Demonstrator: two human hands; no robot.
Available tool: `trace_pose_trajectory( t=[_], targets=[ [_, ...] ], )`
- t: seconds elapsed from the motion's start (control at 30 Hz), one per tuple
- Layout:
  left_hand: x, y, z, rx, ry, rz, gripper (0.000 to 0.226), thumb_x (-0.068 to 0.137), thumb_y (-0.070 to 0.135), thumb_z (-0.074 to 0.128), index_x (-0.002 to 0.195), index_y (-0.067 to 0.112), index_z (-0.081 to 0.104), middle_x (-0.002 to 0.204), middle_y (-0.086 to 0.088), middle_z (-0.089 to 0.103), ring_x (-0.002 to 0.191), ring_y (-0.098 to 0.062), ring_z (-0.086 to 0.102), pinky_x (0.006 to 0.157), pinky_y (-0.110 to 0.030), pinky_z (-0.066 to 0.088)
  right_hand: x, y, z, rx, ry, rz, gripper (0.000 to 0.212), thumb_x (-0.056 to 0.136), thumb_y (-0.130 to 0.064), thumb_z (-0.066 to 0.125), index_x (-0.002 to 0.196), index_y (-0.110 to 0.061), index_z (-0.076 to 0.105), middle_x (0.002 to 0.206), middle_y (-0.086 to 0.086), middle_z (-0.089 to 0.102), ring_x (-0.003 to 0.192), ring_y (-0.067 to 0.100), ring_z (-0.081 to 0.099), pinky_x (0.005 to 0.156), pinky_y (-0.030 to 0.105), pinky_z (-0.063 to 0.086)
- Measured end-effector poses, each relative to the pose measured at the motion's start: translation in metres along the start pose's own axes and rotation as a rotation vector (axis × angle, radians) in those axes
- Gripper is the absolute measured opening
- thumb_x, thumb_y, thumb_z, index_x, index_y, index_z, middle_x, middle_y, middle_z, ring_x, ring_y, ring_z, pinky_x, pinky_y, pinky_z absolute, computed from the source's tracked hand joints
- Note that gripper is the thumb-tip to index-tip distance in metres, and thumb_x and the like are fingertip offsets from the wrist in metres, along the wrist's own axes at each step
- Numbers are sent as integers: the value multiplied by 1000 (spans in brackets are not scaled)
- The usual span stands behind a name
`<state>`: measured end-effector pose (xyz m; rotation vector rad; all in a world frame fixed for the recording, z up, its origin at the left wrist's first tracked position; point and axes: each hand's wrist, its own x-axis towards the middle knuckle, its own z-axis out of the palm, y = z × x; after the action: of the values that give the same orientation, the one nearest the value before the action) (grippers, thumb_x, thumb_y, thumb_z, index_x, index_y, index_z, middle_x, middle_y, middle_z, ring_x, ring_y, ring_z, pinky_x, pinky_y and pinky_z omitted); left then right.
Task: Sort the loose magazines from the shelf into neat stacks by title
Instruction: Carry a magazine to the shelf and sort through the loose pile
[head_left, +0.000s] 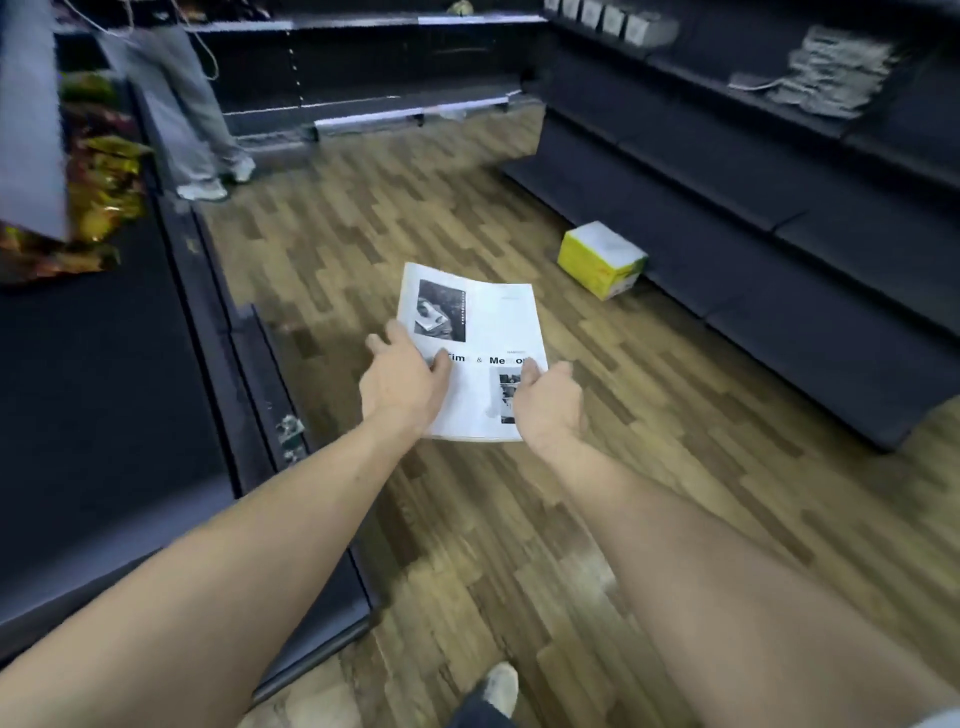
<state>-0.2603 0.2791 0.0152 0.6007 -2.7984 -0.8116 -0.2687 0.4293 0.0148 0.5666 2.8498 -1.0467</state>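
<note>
**Both hands on the magazine**

Gripping with my left hand (400, 382) and right hand (545, 402), I hold a white black-lettered magazine (483, 332) above the wood-plank floor (519, 519). Farther right, a yellow-and-white cardboard box (602, 258) touches the dark metal shelf (779, 270).

magazine (483, 332) title partly covered, far paper stack (831, 73) blurred
</note>
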Motion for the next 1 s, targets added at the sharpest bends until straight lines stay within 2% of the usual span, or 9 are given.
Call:
trace_pose_trajectory(
  t=[0.07, 0.2, 0.33, 0.5, 0.67, 0.77, 0.8, 0.9, 1.0],
  targets=[
    [10, 31, 19, -3, -7, 43, 54, 94, 46, 50, 132, 11, 35, 120, -12, 44, 89, -38, 61, 69, -35, 36, 27, 16, -16, 10, 14, 34, 46, 105, -41, 32, 128, -2, 40, 125, 21, 62, 115, 38, 58, 81, 38, 39],
    [23, 91, 57, 15, -16, 119, 53, 93, 47, 51, 127, 10, 37, 117, -11, 45, 88, -40, 62, 68, -37, 38, 76, 44, -48, 43, 13, 127, 47, 106, -35, 33, 133, 4, 37, 131, 26, 57, 119, 41, 56, 91, 41, 44],
    [35, 132, 86, 56, -43, 218, 51, 94, 45, 50, 126, 8, 39, 118, -12, 46, 90, -41, 62, 70, -37, 38, 115, 68, -79, 40, -14, 201, 43, 107, -28, 34, 132, 5, 45, 133, 24, 56, 120, 38, 56, 74, 30, 36],
    [56, 174, 120, 45, -86, 278, 54, 94, 45, 50, 133, 9, 37, 120, -12, 48, 95, -41, 62, 74, -40, 41, 162, 92, -96, 67, 5, 240, 42, 107, -30, 30, 127, 3, 49, 127, 23, 60, 113, 38, 59, 83, 36, 47],
    [88, 198, 146, 91, -96, 317, 52, 95, 46, 48, 131, 11, 37, 116, -11, 49, 89, -40, 62, 69, -36, 35, 199, 93, -93, -3, -18, 295, 36, 104, -17, 31, 131, 1, 46, 100, 11, 55, 116, 36, 57, 77, 34, 41],
    [113, 210, 164, 126, -117, 355, 52, 94, 46, 48, 132, 12, 38, 117, -11, 48, 86, -38, 63, 67, -35, 36, 228, 88, -91, -15, -75, 313, 37, 101, -12, 34, 132, 3, 48, 127, 18, 52, 124, 35, 50, 89, 36, 40],
    [124, 214, 170, 124, -128, 355, 53, 94, 46, 49, 132, 11, 38, 118, -11, 48, 87, -38, 63, 67, -35, 36, 238, 85, -89, -24, -66, 303, 36, 101, -11, 35, 131, 3, 49, 132, 18, 51, 123, 34, 50, 87, 35, 39],
    [157, 223, 188, 92, -175, 340, 54, 94, 47, 50, 132, 11, 38, 121, -11, 48, 94, -40, 63, 72, -37, 38, 268, 76, -85, -13, 48, 349, 33, 100, -7, 34, 129, 0, 48, 127, 15, 56, 115, 33, 56, 72, 32, 36],
    [196, 232, 204, 50, -236, 331, 50, 93, 47, 50, 126, 10, 40, 120, -13, 48, 97, -41, 62, 77, -41, 41, 296, 60, -80, -32, 88, 363, 28, 101, -8, 34, 125, -1, 47, 122, 17, 57, 113, 35, 57, 73, 31, 37]
  ],
)
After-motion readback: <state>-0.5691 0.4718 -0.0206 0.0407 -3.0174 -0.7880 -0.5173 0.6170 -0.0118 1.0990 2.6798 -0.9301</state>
